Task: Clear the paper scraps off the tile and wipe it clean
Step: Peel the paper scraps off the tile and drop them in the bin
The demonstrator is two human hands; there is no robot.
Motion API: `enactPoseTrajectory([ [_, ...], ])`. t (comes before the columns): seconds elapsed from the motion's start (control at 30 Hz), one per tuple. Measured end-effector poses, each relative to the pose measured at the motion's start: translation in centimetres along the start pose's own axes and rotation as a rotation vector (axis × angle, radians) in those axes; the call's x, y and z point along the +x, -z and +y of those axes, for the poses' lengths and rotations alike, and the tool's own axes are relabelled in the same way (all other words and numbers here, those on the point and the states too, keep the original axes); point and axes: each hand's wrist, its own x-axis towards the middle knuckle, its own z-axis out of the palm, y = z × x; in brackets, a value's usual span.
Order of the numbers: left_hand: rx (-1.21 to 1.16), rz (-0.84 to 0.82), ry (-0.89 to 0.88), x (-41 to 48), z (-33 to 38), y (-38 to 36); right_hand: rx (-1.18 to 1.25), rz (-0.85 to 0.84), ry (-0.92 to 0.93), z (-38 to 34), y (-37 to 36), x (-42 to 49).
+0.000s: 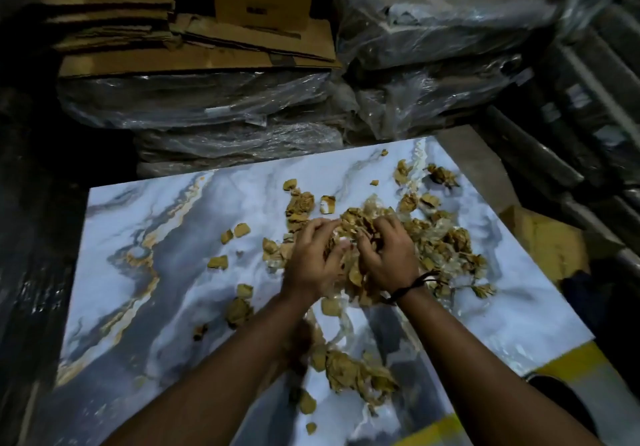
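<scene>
A large glossy marble-patterned tile [166, 272], white and grey with gold veins, lies flat in front of me. Brown crumpled paper scraps [446, 241] and bits of clear plastic film are heaped at its centre and right. Several loose scraps [235, 232] lie scattered to the left, and another clump [356, 374] sits near the front between my forearms. My left hand [311, 258] and my right hand [388, 255] are side by side in the middle of the heap, fingers curled around a bunch of scraps. A dark cord is tied around my right wrist.
Plastic-wrapped stacks [207, 106] and flattened cardboard boxes [194, 40] stand just behind the tile. More wrapped bundles [446, 30] rise at the back right. A brown cardboard box [550, 241] sits off the tile's right edge. Dark racks line the right side.
</scene>
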Motion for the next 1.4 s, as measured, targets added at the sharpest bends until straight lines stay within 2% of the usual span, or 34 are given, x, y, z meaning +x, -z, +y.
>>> enactPoseTrajectory([
  [0.13,0.166,-0.198,0.047,-0.1,-2.2,-4.1,-0.254,-0.160,-0.032,3.7,-1.2,-0.8],
  [0.27,0.374,-0.209,-0.020,-0.4,-3.7,-5.3,-0.438,-0.306,-0.050,4.9,-1.8,-1.5],
  [0.33,0.432,-0.175,-0.021,0.3,-2.8,-4.8,-0.417,-0.353,-0.068,4.9,-1.0,-1.1],
  [0.4,0.412,-0.063,-0.005,1.4,-1.8,-3.8,-0.369,-0.374,-0.063,4.9,0.6,-0.2],
  [0.5,0.334,0.121,0.069,4.0,-2.1,-1.9,-0.229,-0.313,-0.033,5.0,3.6,2.0],
  [0.57,0.372,0.144,0.152,6.4,-3.5,-0.8,-0.189,-0.251,-0.010,5.9,4.6,4.4],
  [0.67,0.533,0.006,0.279,10.3,-6.0,-0.1,-0.346,-0.291,0.027,8.3,3.5,9.0],
  [0.83,0.655,-0.209,0.417,14.8,-9.6,-1.4,-0.516,-0.672,0.031,10.8,-2.4,12.7],
  [0.9,0.681,-0.245,0.382,15.3,-11.1,-2.1,-0.496,-0.737,0.058,10.8,-4.6,12.6],
  [0.97,0.664,-0.203,0.241,15.0,-12.2,-2.7,-0.489,-0.763,0.100,10.7,-5.9,12.3],
  [1.03,0.623,-0.124,0.152,14.2,-12.6,-3.2,-0.465,-0.764,0.114,10.7,-6.4,12.1],
  [1.13,0.516,-0.071,0.147,13.0,-11.3,-3.7,-0.350,-0.753,0.059,10.6,-5.9,12.0],
  [1.23,0.310,-0.037,0.098,12.0,-7.5,-3.5,-0.211,-0.595,0.018,10.2,-3.8,11.7],
  [1.33,0.125,-0.151,0.009,10.1,-2.8,-3.3,-0.087,-0.362,0.038,9.6,0.2,10.0],
  [1.4,0.124,-0.272,-0.066,8.6,-0.6,-3.4,-0.064,-0.286,0.054,9.6,3.0,7.5],
])
